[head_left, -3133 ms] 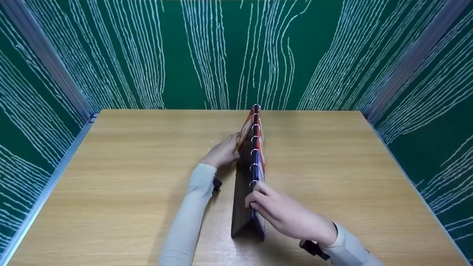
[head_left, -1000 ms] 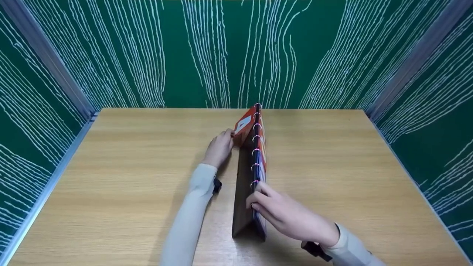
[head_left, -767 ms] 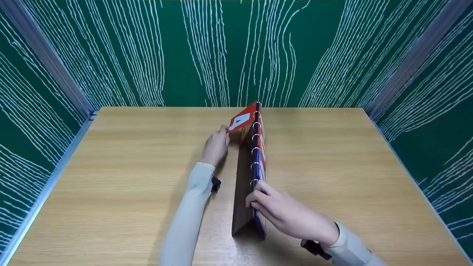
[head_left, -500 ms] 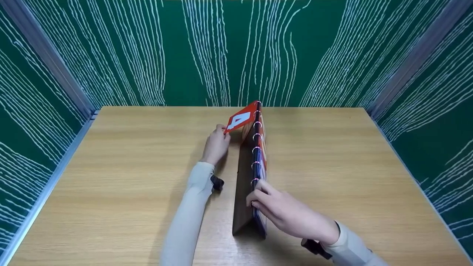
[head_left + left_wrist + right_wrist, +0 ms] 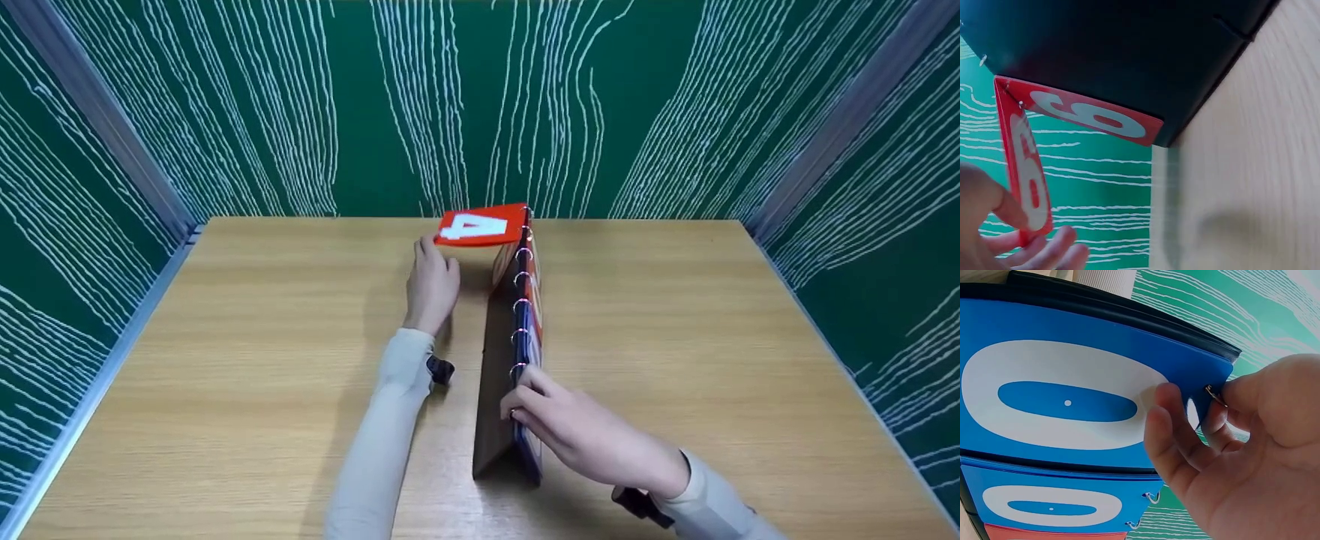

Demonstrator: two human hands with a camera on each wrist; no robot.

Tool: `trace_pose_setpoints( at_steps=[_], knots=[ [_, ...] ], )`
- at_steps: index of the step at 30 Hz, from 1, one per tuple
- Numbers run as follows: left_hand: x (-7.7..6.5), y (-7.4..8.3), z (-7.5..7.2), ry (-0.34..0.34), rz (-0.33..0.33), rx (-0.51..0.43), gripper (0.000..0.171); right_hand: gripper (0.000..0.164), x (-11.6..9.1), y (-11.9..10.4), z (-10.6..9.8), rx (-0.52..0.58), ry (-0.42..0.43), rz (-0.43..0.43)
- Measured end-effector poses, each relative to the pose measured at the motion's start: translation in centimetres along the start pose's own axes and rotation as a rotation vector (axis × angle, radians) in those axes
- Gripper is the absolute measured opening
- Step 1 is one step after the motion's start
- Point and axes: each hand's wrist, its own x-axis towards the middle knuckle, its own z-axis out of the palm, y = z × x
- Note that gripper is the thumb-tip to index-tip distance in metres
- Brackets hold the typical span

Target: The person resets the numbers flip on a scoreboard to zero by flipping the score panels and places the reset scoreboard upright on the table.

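A black tabletop flip scoreboard (image 5: 495, 405) stands like a tent on the table, its ring-bound top edge running away from me. Beside its far end, my left hand (image 5: 433, 289) pinches the free edge of a red number card (image 5: 472, 226), swung out to the left with a white 4 facing up. The left wrist view shows thumb and fingers on the end of this red card (image 5: 1030, 180). At the near end my right hand (image 5: 592, 431) grips the top edge by a ring. Its fingers (image 5: 1159, 424) lie over a large blue card (image 5: 1067, 323) with a white 0.
The scoreboard stands on a wooden table (image 5: 247, 360). Green walls (image 5: 495, 112) with wavy white lines enclose the back and sides. Smaller blue cards (image 5: 1145, 486) and red cards (image 5: 1044, 533) hang farther along the scoreboard's right face.
My left hand has moved away from me and left, swinging the red card outward and up from the scoreboard's left side until its 4 shows fully. The right hand keeps its hold.
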Motion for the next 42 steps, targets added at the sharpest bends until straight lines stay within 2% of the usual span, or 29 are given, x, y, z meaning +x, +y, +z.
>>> trace_pose_setpoints(
  at_steps=[3, 7, 15, 22, 27, 34, 37, 42],
  knots=[
    [-0.3, 0.6, -0.3, 0.065, 0.057, -0.033, 0.053, 0.014, 0.0, -0.1, 0.0, -0.007, 0.007, -0.006],
    [-0.8, 1.5, -0.8, 0.116, 0.084, -0.092, 0.057, 0.014, 0.0, -0.1, 0.0, -0.006, 0.009, -0.010],
    [-1.4, 2.8, -1.3, 0.136, 0.113, -0.191, 0.065, 0.014, -0.1, 0.0, 0.1, -0.011, 0.015, -0.006],
    [-1.5, 3.1, -1.5, 0.138, 0.131, -0.204, 0.060, 0.014, -0.1, 0.0, 0.2, -0.024, 0.013, 0.008],
    [-1.6, 3.4, -1.8, 0.110, 0.162, -0.234, 0.062, 0.014, 0.0, -0.1, 0.2, -0.020, 0.013, 0.012],
    [-2.0, 3.9, -1.7, 0.077, 0.319, -0.270, 0.071, 0.014, 0.0, 0.0, 0.0, -0.009, 0.025, -0.022],
    [-2.3, 4.2, -1.4, 0.015, 0.355, -0.251, 0.075, 0.014, 0.0, 0.0, 0.1, 0.000, 0.018, -0.008],
    [-2.6, 4.8, -0.9, -0.119, 0.365, -0.182, 0.080, 0.014, 0.0, 0.0, 0.2, -0.004, 0.016, -0.001]
  ],
)
